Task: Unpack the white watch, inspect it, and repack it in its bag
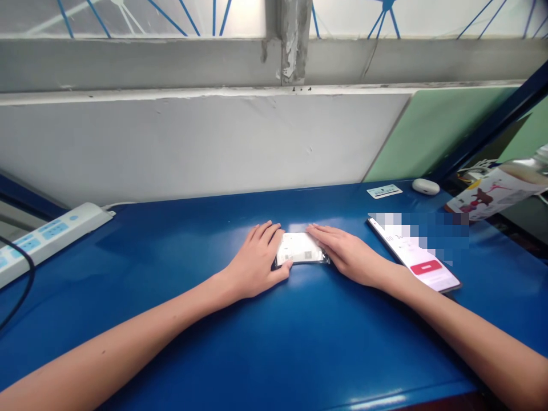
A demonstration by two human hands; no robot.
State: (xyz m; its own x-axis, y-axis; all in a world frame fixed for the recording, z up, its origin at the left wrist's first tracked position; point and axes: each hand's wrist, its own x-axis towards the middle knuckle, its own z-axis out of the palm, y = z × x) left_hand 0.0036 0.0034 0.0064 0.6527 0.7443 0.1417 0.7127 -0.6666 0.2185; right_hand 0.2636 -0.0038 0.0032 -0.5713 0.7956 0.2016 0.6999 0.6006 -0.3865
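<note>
A small flat white packet (298,246) in shiny clear plastic, with faint print and a grey square mark, lies on the blue table (240,348). Around its left end is my left hand (259,257), fingers along the far side and thumb pressed at the near edge. My right hand (342,248) grips the right end, its fingers close together over the far corner; its thumb is mostly hidden. Both ends of the packet are partly covered by my hands.
Right of my right hand lies a phone (422,257) with a lit screen, partly pixelated. Behind it are a card (384,191) and a white earbud case (426,186). A labelled bottle (499,191) leans at far right. A power strip (53,237) and black cable (29,285) are left.
</note>
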